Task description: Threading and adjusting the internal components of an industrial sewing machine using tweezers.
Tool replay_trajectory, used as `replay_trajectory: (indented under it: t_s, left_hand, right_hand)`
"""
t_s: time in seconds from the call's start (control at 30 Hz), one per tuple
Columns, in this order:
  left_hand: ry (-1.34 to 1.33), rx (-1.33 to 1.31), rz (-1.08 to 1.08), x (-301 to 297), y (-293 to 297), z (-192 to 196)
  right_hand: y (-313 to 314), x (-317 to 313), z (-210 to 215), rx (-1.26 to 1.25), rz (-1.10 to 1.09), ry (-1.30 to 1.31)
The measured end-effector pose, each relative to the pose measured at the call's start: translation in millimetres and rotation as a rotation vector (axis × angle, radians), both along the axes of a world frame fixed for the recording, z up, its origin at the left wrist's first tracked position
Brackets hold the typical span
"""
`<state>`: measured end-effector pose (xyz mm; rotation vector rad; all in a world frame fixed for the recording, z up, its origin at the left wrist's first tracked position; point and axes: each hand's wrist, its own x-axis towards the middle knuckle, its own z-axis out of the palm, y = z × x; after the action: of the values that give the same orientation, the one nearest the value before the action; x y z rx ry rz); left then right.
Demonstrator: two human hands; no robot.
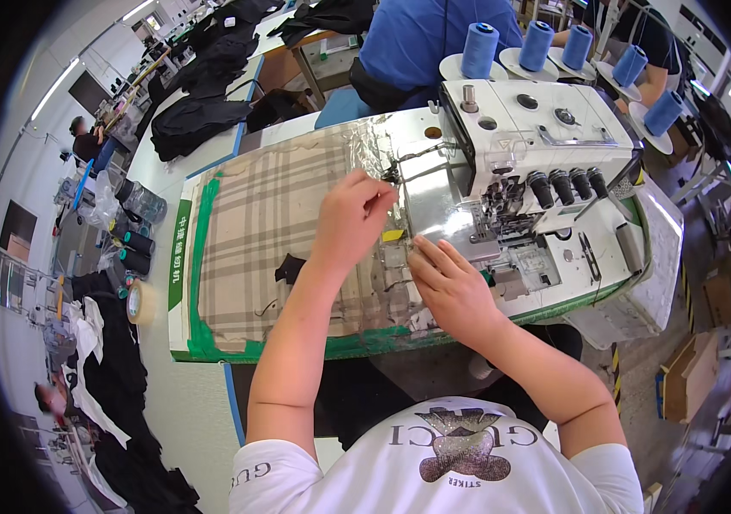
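Observation:
My left hand (355, 218) is raised over the plaid-covered work surface (254, 214), its fingers curled into a pinch. A small dark bit (392, 174) shows beside those fingertips; whether they hold it is unclear. My right hand (455, 291) lies with fingers stretched out at the near edge of the shiny metal plate (438, 206). That plate adjoins a white overlock sewing machine (537, 128), right of both hands. Between the hands is a small yellow piece (393, 235). Left of my left forearm lies a black fabric scrap (291, 269).
Blue thread cones (479, 51) stand behind the machine. Tweezers (589, 256) lie on its right side. Green tape (202, 257) edges the plaid cover. At left are a tape roll (138, 302) and dark garments (125, 368). A person in blue (434, 38) sits beyond the table.

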<state>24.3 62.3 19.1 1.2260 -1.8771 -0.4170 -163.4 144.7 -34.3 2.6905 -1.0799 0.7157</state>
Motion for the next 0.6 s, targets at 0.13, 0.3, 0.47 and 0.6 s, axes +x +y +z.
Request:
replay_trajectory:
  t_s: [0.13, 0.3, 0.47, 0.6]
  left_hand:
    - [0.107, 0.191, -0.047, 22.1, 4.2, -40.7]
    - [0.176, 0.419, -0.074, 32.3, -4.3, -74.3]
    - [0.173, 0.455, -0.042, 30.5, -8.7, -75.6]
    - [0.072, 0.467, 0.005, 34.1, -12.8, -81.5]
  right_hand:
    - [28.6, -2.7, 11.4, 0.107, 0.006, -0.039]
    - [66.6, -20.4, 22.9, 0.354, -0.058, -0.188]
    - [87.1, -40.2, 20.2, 0.453, -0.137, -0.201]
    - [96.0, -55.1, 5.3, 0.458, -0.197, -0.230]
